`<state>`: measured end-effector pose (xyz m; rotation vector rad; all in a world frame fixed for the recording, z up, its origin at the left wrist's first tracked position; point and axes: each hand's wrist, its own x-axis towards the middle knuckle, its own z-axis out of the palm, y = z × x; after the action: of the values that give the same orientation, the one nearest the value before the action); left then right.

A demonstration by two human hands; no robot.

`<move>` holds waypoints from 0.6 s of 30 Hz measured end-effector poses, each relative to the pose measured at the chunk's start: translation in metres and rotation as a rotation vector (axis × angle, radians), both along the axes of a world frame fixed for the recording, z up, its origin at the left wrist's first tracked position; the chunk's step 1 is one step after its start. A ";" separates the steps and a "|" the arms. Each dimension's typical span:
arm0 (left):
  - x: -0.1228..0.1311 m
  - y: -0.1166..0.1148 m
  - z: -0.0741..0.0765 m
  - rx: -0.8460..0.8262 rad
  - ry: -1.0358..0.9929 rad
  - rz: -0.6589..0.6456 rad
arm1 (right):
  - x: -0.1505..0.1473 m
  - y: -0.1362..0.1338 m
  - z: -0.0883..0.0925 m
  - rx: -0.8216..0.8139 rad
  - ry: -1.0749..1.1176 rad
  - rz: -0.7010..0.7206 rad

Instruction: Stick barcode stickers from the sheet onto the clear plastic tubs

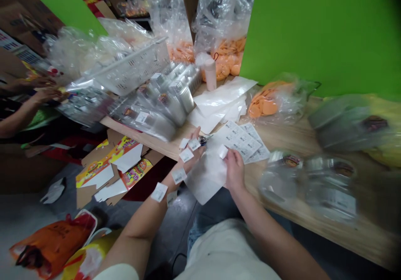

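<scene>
My right hand point(234, 167) is closed, pinching a small white sticker label point(223, 151) between thumb and fingers. A mostly bare white backing sheet point(206, 177) hangs over the table edge between my hands, against the right fingers. My left hand point(193, 144) is beside the sheet's left edge, fingers stretched out; part of it is hidden. Several printed labels cling to that hand and forearm, among them a forearm label point(159, 192). Just beyond lie printed label sheets point(239, 138) on the wooden table point(269, 134). A small dark metal object, blurred, sits by my left fingertips.
Stacked clear plastic containers point(156, 113) and a white basket point(131, 69) stand at left. Bagged orange discs point(266, 102), a pink bottle point(210, 74) and clear tubs point(280, 177) are also on the table. Flattened cartons point(115, 167) lie below. A co-worker's hands point(46, 90) are far left.
</scene>
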<state>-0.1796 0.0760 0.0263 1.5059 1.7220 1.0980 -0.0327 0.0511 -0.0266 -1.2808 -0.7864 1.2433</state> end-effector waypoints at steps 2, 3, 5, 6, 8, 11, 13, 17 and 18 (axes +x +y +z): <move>0.021 -0.025 0.009 -0.050 -0.116 0.032 | 0.015 -0.009 0.015 0.154 -0.199 -0.092; 0.033 -0.037 0.015 -0.126 -0.262 0.030 | 0.024 -0.015 0.022 0.282 -0.357 -0.115; 0.055 -0.056 0.027 -0.320 -0.644 -0.078 | 0.042 -0.029 0.037 0.565 -0.718 -0.083; 0.065 -0.064 0.033 -0.373 -0.799 -0.098 | 0.051 -0.037 0.043 0.675 -0.868 -0.031; 0.078 -0.073 0.042 -0.420 -0.972 -0.119 | 0.069 -0.052 0.056 0.771 -1.011 0.097; 0.089 -0.079 0.045 -0.478 -0.916 -0.243 | 0.098 -0.070 0.072 0.618 -0.935 0.156; 0.096 -0.082 0.039 -0.524 -0.821 -0.412 | 0.117 -0.077 0.077 0.379 -0.775 0.218; 0.119 -0.082 0.025 -0.518 -0.661 -0.692 | 0.150 -0.089 0.077 0.078 -0.601 0.206; 0.125 -0.080 0.023 -0.452 -0.564 -0.685 | 0.158 -0.091 0.076 0.064 -0.607 0.086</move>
<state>-0.0545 -0.0043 0.0490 1.1930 0.8754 0.6201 0.1253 -0.0400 0.0496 -1.6065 -1.3109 0.8831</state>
